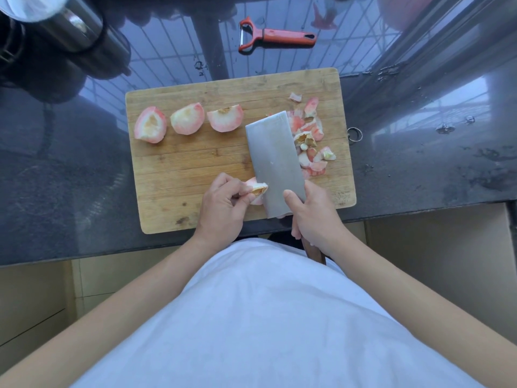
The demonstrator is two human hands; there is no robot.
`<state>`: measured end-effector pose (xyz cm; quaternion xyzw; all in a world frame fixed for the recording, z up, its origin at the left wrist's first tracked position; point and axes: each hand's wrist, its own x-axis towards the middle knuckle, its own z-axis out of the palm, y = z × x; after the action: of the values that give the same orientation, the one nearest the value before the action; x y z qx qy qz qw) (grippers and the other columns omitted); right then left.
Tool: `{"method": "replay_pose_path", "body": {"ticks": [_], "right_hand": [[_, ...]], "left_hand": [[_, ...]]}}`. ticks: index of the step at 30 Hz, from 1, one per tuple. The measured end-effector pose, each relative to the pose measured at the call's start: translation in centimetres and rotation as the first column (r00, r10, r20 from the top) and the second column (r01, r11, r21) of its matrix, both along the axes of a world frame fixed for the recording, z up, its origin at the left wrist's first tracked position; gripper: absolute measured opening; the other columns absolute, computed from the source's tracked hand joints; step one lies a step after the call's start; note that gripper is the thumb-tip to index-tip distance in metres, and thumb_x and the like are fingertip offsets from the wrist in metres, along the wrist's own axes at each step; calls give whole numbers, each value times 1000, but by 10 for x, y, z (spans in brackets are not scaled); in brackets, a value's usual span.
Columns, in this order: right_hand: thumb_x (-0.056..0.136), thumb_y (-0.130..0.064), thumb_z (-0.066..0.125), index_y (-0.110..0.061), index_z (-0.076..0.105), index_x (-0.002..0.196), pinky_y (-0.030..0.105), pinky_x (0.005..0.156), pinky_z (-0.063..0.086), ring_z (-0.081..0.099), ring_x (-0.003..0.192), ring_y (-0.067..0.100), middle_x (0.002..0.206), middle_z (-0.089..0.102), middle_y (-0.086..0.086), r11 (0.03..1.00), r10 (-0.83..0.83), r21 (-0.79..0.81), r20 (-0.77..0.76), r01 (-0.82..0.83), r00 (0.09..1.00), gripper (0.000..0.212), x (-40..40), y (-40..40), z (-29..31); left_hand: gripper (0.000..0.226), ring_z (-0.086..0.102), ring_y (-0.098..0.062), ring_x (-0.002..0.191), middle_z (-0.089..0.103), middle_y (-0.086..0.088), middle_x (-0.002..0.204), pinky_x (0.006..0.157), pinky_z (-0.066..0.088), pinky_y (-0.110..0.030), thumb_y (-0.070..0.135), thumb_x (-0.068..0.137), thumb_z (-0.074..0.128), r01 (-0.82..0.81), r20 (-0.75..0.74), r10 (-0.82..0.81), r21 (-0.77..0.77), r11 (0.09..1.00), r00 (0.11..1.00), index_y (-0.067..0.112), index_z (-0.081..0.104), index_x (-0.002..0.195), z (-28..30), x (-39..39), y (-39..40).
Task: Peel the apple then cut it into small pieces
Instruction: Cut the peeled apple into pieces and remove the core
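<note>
A wooden cutting board (195, 169) lies on the dark counter. Three peeled apple quarters (188, 119) sit in a row along its far left part. My left hand (223, 205) pinches a fourth apple quarter (256, 189) at the board's near edge, its core side facing the blade. My right hand (313, 217) grips the wooden handle of a cleaver (275, 161), thumb on the flat of the blade. The blade's edge meets the held quarter at its core. A pile of peels and core scraps (310, 138) lies right of the blade.
A red peeler (277, 36) lies on the glossy counter beyond the board. A dark metal vessel (61, 37) stands at the far left. A metal ring (354, 134) hangs at the board's right edge. The counter's front edge runs just under my hands.
</note>
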<state>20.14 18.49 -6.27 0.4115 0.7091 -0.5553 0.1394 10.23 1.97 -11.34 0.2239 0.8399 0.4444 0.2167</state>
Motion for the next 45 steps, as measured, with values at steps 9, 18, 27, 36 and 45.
{"method": "replay_pose_path", "body": {"ticks": [9,18,27,36,45], "right_hand": [[102,-21,47,-8,55,103,22,38,38,54,36,24,47,61,-3,1000,-1,22,1,1,1000,15,2,-5,3],[103,-23,46,-11,54,107,20,34,35,53,35,21,46,60,-3,1000,1,4,19,-1,1000,14,1,-7,5],[101,-24,45,-14,54,101,35,47,50,57,38,21,57,60,6,997,15,71,28,-17,999,14,7,3,19],[100,-24,46,-15,50,88,20,44,42,56,36,17,58,58,8,970,-66,235,1,64,998,16,10,11,34],[100,-26,45,-7,52,95,15,47,43,59,40,15,64,61,14,967,-73,249,52,58,996,21,16,21,35]], "left_hand": [[5,59,-21,81,56,-3,92,71,54,-43,8,88,73,8,12,-8,-10,1000,1000,8,70,84,3,0,1],[7,57,-24,83,53,0,92,71,54,-50,7,90,72,30,-17,-31,-38,999,999,10,68,85,2,2,0],[14,56,-17,78,53,3,86,70,51,-43,12,90,73,63,-41,-68,-112,992,997,13,61,82,5,1,1],[42,58,-4,82,61,14,83,69,43,-27,39,96,66,195,168,-158,-235,952,973,32,45,132,30,6,16],[43,54,-25,115,58,0,133,91,49,-39,21,87,78,561,-174,-636,-339,755,752,26,67,128,24,-42,17]]}}
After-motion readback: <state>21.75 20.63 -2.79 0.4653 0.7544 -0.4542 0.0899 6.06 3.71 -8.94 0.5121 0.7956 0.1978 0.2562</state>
